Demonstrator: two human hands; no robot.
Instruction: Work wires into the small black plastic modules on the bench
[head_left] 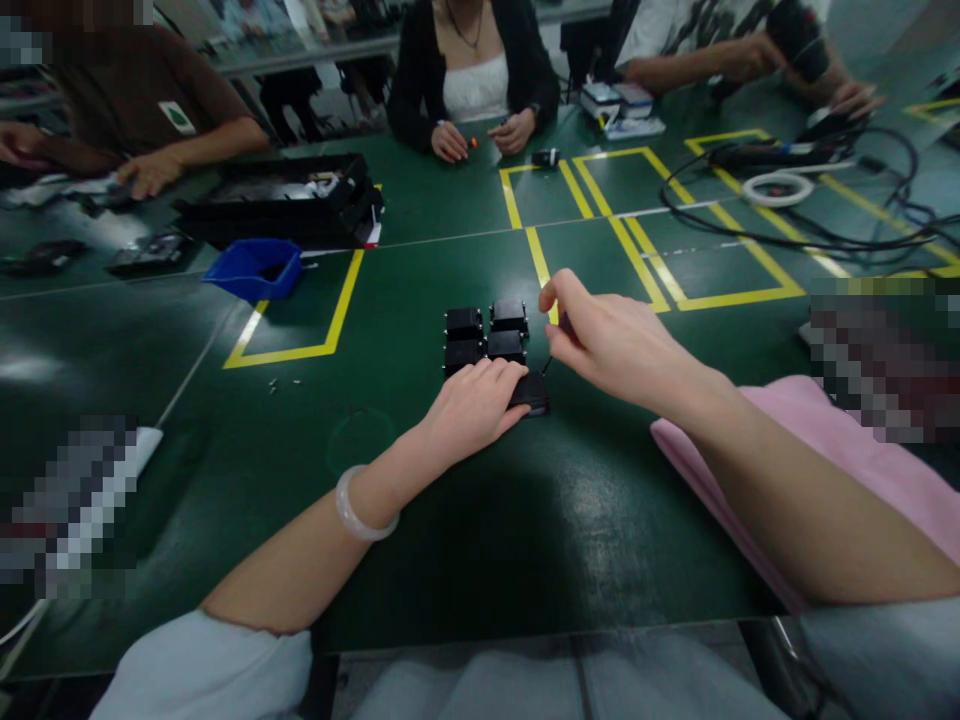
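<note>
Head view: blue bin (234, 272) at ten o'clock, contents unclear; left hand (474, 408) clasping black box (535, 392); right hand (607, 335) curled, grip unclear.

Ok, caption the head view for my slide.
Left hand holding a black part beside small black blocks, right hand close by.

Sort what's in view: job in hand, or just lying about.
In the job, seemingly:
black part under the left hand
thin dark tool at the right hand
four black blocks beyond
possibly the small silver bits

Apparently lying about:
blue bin
pink cloth
white ring
</note>
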